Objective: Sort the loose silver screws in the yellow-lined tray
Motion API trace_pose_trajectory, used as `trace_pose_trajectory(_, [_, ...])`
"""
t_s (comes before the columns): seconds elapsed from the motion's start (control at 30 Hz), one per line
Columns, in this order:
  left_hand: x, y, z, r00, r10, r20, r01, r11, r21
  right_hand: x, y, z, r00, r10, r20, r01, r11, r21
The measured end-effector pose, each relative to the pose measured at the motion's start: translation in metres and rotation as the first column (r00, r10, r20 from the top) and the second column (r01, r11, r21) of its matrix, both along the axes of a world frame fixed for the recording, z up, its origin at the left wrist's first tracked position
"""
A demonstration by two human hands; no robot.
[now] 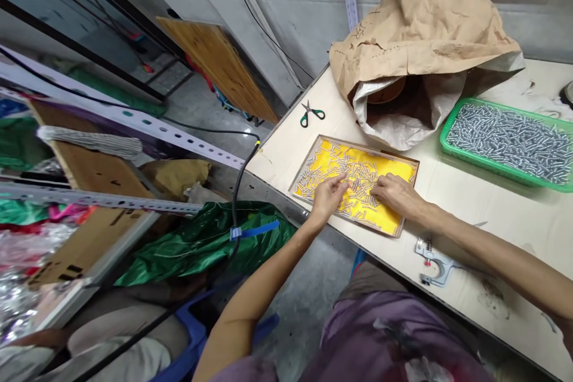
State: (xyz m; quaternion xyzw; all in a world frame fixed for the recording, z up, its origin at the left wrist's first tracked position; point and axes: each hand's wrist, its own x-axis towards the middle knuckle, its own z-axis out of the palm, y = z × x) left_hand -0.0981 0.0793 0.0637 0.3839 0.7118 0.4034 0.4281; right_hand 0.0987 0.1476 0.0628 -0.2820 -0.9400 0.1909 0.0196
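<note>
A shallow tray point(410, 215) with a yellow lining lies near the table's edge. Many small silvery metal pins point(353, 167) are scattered over the lining. My left hand point(329, 196) is over the tray's near left part, thumb and fingertips pinched together among the pins. Curled fingers of my right hand point(396, 193) press together at the right half of the tray, low over the pins. Whatever either hand pinches is too small to make out. The two hands are apart, with pins lying between them.
A green basket point(505, 174) heaped with similar metal pieces stands right of a large brown paper sack point(421, 24). Green-handled scissors point(310, 113) lie behind the tray. A grey metal tool point(441, 268) sits beneath my right forearm. A black cable point(237, 191) hangs left of the table point(277, 158).
</note>
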Motion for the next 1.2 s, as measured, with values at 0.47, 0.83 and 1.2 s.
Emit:
trace_pose_trajectory(0.47, [0.032, 0.001, 0.021, 0.952, -0.231, -0.202, 0.258, 0.958, 0.121, -0.007, 0.007, 0.016, 0.830, -0.348, -0.435, 0.114, 0.870, -0.479])
trace_pose_trajectory(0.83, [0.033, 0.014, 0.033, 0.992, -0.120, 0.036, 0.117, 0.989, 0.091, -0.015, 0.007, 0.028, 0.750, -0.415, -0.516, 0.186, 0.880, -0.437])
trace_pose_trajectory(1.2, [0.018, 0.014, 0.020, 0.992, 0.016, -0.127, 0.003, 0.989, 0.148, -0.010, -0.003, 0.028, 0.952, -0.289, -0.100, 0.271, 0.948, -0.167])
